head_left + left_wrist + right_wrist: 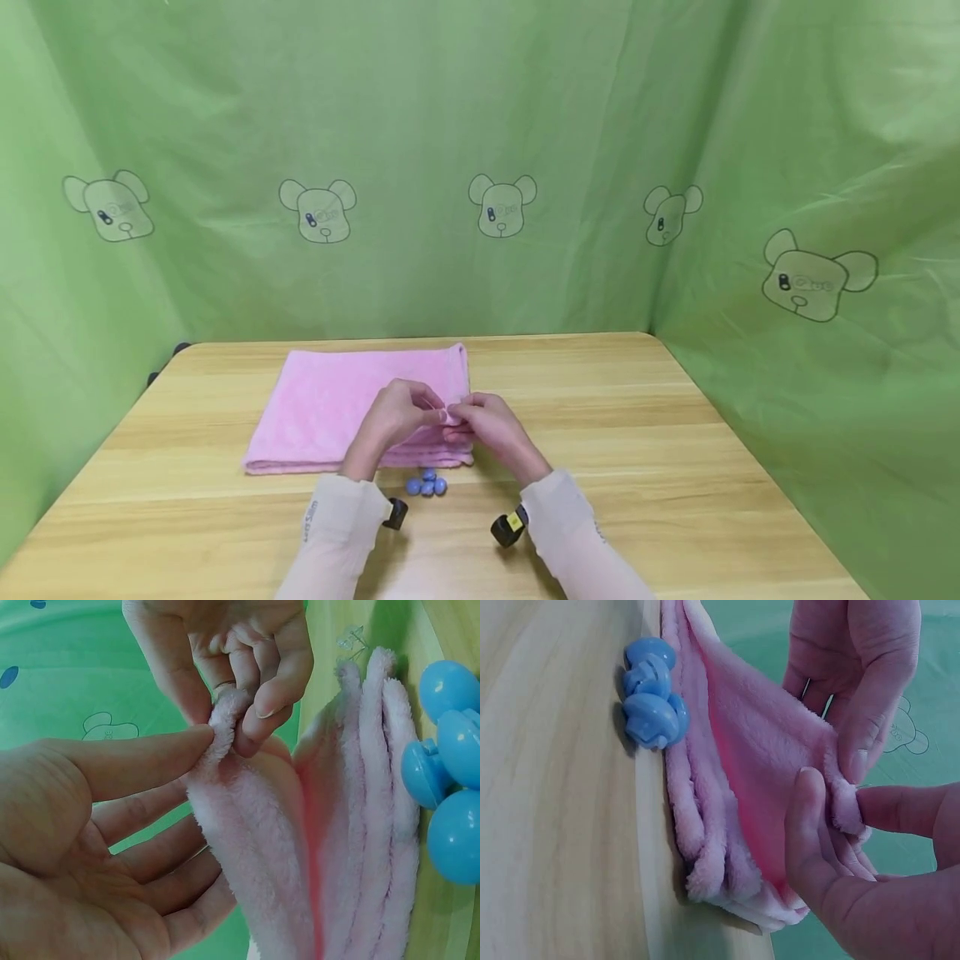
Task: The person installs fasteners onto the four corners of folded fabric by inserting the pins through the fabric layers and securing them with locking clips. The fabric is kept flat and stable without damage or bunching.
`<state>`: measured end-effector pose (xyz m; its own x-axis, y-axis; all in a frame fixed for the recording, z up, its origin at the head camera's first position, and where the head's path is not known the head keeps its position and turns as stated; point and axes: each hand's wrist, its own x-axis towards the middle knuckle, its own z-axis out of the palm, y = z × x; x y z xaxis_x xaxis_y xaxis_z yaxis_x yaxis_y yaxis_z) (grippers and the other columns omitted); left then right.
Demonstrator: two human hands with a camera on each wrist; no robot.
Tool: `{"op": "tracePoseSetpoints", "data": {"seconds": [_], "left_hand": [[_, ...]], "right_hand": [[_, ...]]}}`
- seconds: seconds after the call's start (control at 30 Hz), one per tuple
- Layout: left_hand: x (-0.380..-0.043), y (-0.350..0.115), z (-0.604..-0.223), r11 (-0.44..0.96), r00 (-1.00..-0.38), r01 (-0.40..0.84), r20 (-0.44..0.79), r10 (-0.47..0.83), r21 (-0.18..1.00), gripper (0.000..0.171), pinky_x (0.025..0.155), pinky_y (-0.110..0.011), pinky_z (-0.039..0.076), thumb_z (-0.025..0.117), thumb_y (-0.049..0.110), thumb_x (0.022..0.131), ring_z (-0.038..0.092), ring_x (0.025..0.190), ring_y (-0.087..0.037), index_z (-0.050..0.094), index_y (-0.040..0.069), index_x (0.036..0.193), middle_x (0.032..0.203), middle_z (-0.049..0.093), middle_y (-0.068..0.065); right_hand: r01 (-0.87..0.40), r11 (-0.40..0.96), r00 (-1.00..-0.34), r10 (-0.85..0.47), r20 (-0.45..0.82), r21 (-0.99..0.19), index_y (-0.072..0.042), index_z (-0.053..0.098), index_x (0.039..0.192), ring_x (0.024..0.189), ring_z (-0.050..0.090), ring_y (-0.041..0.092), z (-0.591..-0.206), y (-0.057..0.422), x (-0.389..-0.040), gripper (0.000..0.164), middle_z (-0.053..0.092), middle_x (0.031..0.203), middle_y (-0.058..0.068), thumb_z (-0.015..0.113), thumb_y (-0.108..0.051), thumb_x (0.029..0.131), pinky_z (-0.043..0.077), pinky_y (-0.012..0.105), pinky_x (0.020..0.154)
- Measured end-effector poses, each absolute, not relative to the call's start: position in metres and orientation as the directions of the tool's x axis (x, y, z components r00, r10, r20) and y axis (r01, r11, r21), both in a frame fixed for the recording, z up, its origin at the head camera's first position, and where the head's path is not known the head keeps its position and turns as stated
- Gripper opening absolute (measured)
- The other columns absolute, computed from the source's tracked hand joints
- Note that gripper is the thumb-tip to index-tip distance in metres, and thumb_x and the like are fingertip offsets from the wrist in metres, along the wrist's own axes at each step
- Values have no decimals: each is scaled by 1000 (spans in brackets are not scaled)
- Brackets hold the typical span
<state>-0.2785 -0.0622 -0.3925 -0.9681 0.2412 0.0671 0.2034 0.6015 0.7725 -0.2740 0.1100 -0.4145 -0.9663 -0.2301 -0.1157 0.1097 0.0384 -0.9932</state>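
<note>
A pink fleece blanket (322,400) lies folded in layers on the table, its right front corner raised. My left hand (393,412) pinches the raised edge between thumb and fingers. Close beside it, my right hand (495,429) also pinches this edge, as the right wrist view shows from below. Between the fingertips the fleece (225,724) is bunched into a small roll. Several shiny blue rounded plastic clips (651,697) sit together just in front of the blanket's near edge, touched by neither hand. Whether something lies inside the pinched fleece is hidden.
The wooden table (637,500) carries the blanket left of its middle. Green curtains (420,108) with bear-head drawings hang behind and along both sides. A small clear object (350,637) shows beyond the blanket's folded layers in the left wrist view; its kind is unclear.
</note>
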Motion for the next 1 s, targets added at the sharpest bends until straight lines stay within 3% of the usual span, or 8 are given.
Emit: {"op": "tracePoseSetpoints", "data": {"seconds": [0.3, 0.5, 0.67, 0.77, 1.0], "left_hand": [[-271, -70, -381, 690, -965, 178, -14, 263, 701, 11, 69, -37, 53, 76, 18, 81, 59, 70, -17, 67, 13, 78, 75, 65, 0], [-259, -76, -372, 765, -935, 192, -123, 333, 615, 11, 57, -31, 48, 72, 5, 75, 55, 64, -18, 65, 12, 71, 71, 62, -1], [-249, -74, -373, 793, -891, 152, -265, 368, 590, 14, 57, -34, 52, 68, -3, 75, 49, 57, -14, 68, 11, 76, 68, 57, -1], [-245, -70, -377, 821, -871, 112, -342, 352, 560, 16, 56, -37, 52, 69, -5, 73, 41, 49, -12, 65, 10, 70, 56, 48, 1], [-241, -61, -383, 877, -858, 53, -428, 284, 477, 27, 39, -22, 26, 76, -3, 70, 34, 44, -9, 56, 11, 61, 49, 39, 4]], "right_hand": [[119, -35, -975, -196, -110, -992, 14, 51, 110, 70, 67, 21, -418, 111, -275, 22, 61, 84, 16, 57, 1, 94, 58, 34, 74], [105, -37, -976, -194, -96, -994, 15, 51, 110, 66, 66, 18, -417, 111, -275, 23, 60, 86, 18, 58, 1, 93, 59, 31, 71], [108, -34, -977, -191, -100, -994, 14, 52, 109, 67, 66, 18, -417, 111, -275, 22, 60, 85, 15, 58, 1, 93, 59, 30, 71], [107, -34, -976, -194, -99, -994, 14, 52, 109, 68, 66, 19, -417, 111, -275, 22, 60, 82, 12, 58, 0, 94, 59, 33, 73], [98, -20, -974, -207, -92, -995, 14, 51, 112, 72, 66, 23, -415, 110, -275, 24, 62, 85, 15, 57, -1, 95, 58, 37, 76]]}}
